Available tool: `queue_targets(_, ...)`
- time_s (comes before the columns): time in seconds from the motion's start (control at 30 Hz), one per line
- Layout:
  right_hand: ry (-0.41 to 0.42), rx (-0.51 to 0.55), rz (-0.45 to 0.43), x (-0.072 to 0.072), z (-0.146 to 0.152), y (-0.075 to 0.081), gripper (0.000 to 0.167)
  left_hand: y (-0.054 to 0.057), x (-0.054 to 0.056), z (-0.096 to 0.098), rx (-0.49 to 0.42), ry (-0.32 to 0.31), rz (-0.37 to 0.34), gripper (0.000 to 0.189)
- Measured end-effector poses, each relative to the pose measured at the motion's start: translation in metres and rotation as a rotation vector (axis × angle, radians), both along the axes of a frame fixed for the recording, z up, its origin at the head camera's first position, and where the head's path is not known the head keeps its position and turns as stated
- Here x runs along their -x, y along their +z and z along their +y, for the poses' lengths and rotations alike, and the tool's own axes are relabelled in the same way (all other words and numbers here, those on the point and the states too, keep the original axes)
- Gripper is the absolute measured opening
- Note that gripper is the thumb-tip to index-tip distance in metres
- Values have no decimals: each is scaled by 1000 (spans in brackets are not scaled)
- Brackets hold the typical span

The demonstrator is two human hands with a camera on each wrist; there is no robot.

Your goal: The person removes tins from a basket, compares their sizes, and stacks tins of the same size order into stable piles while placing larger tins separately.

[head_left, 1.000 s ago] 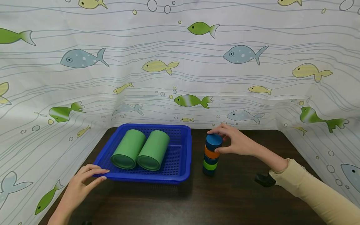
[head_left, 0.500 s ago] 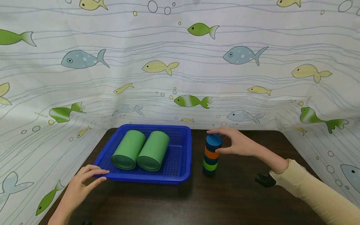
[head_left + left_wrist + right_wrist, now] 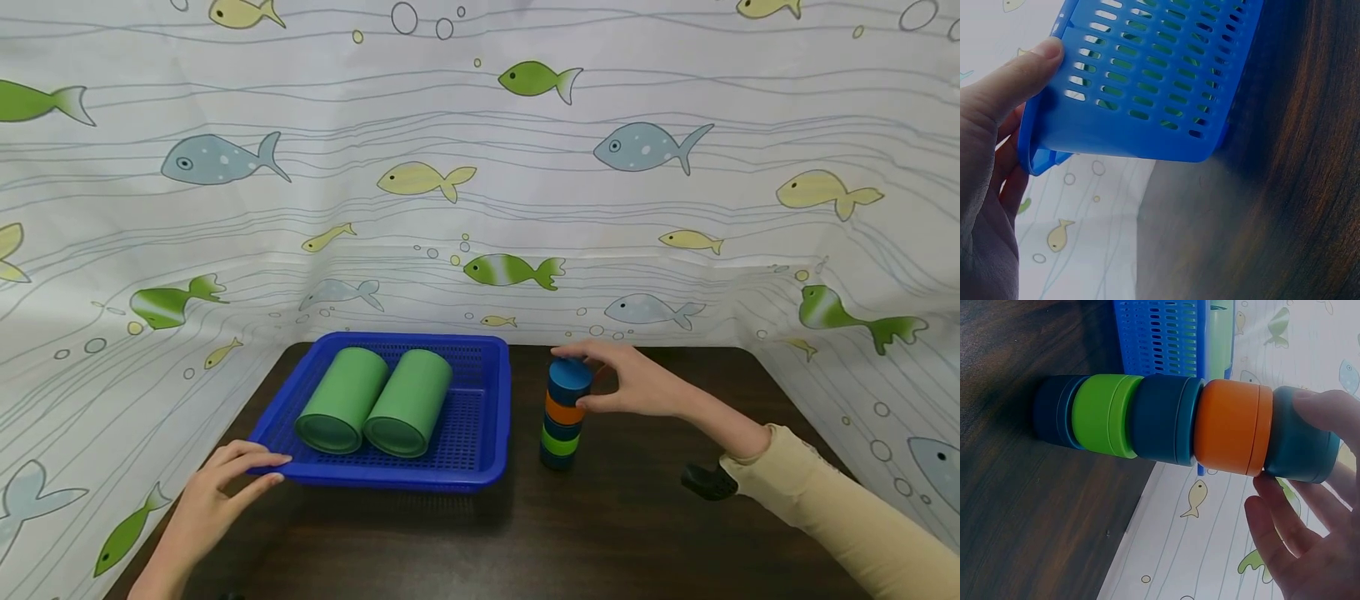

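Observation:
On the table's right side stands an upright stack of small round lidded jars. From the bottom, the right wrist view shows a dark blue jar (image 3: 1054, 412), a lime green jar (image 3: 1100, 414), another dark blue jar (image 3: 1159, 419), an orange jar (image 3: 1229, 425) and a teal-blue jar (image 3: 1297, 440) on top. My right hand (image 3: 637, 382) holds that top jar between thumb and fingers. At the left, my left hand (image 3: 210, 492) pinches the near-left corner rim of a blue plastic basket (image 3: 390, 475), thumb and fingers on opposite sides of the rim.
Two green cylindrical cans (image 3: 345, 396) lie on their sides in the basket's left and middle part. The dark wooden table (image 3: 600, 533) is bordered by a fish-patterned white curtain (image 3: 480, 208) at the back and both sides. The stack stands just right of the basket.

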State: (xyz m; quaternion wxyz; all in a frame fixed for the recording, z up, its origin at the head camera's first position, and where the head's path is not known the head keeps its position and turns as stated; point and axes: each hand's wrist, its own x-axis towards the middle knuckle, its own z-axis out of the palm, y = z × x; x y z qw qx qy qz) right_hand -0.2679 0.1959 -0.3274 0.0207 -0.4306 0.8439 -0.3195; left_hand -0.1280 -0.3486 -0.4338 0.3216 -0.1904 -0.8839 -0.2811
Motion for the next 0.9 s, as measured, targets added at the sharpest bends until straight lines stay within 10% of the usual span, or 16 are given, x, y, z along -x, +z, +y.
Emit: queue_targets(0.9, -7, -16, -22, 4, 0, 1, 63, 1, 1, 0, -3, -31, 24, 43)
